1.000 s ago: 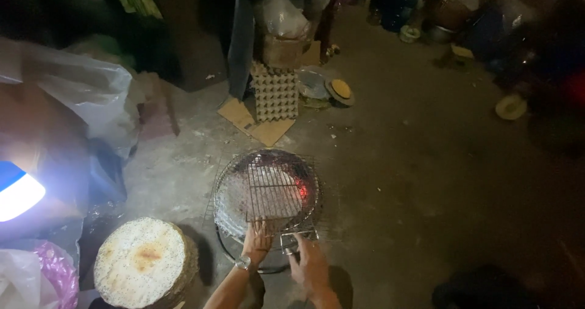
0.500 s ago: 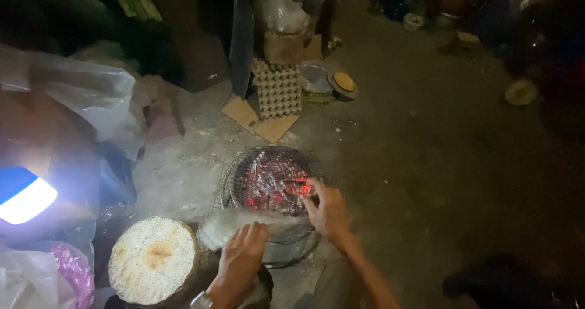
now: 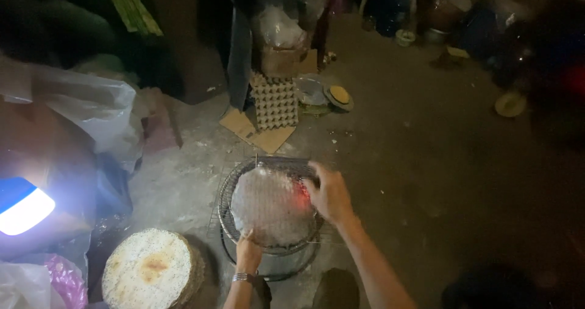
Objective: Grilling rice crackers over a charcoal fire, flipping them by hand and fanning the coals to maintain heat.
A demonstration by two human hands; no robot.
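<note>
The single head camera looks steeply down from standing height onto the round grill and floor.

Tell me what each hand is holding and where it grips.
Both hold the round thin sheet over the grill: left hand at its near edge, right hand at its right edge.

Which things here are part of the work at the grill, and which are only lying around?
In use:
left hand
right hand
round thin sheet
wire grill
stack of round sheets

Lying about:
egg tray
cardboard pieces
plastic bag
lamp
</note>
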